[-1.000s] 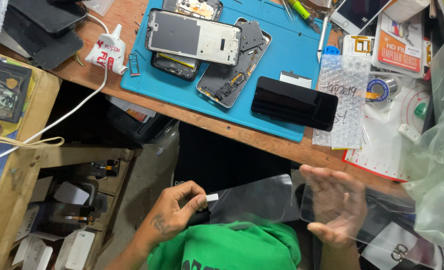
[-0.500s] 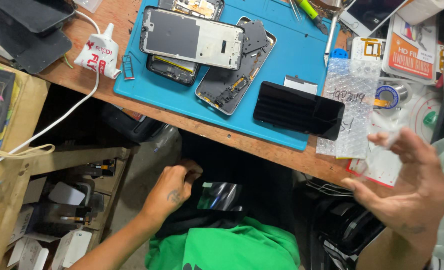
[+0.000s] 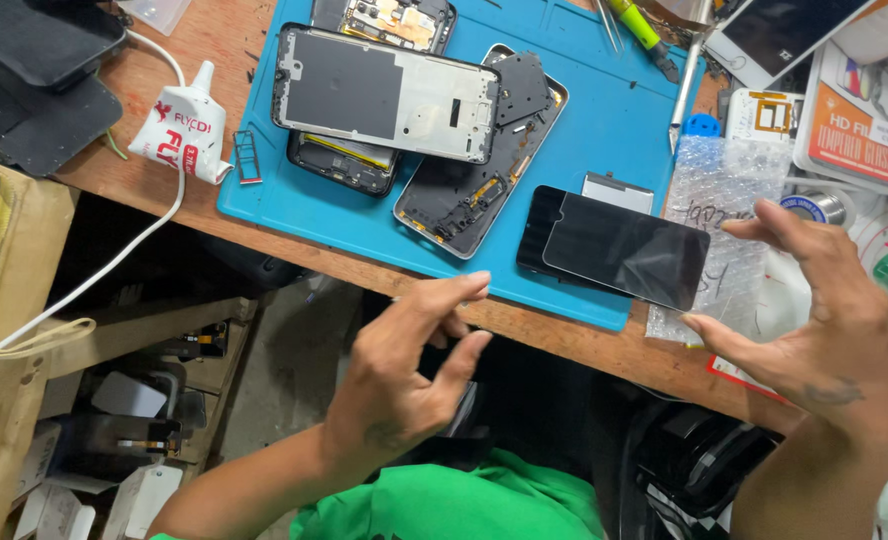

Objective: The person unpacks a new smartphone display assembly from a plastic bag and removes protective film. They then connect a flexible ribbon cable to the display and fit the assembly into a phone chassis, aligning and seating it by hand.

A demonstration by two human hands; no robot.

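Note:
My right hand (image 3: 824,340) is at the right, thumb and forefinger pinching the right edge of a dark, see-through glass screen protector (image 3: 634,250). The glass hovers slightly askew over a black phone display (image 3: 534,235) lying on the blue work mat (image 3: 614,120). My left hand (image 3: 404,380) hangs below the wooden table's front edge (image 3: 584,345), fingers spread, holding nothing. It is close to the mat's near edge but apart from the glass.
Opened phone bodies and a grey frame (image 3: 384,95) lie on the mat. A bubble-wrap sheet (image 3: 724,190) is under my right fingers. A white glue tube (image 3: 179,125) and cable lie left. Boxes (image 3: 859,110) and a solder spool crowd the right. Shelves sit below left.
Both hands rose from my lap to table height. The clear film that I held low is gone from view. My right hand moved left and now holds the glass over the black display.

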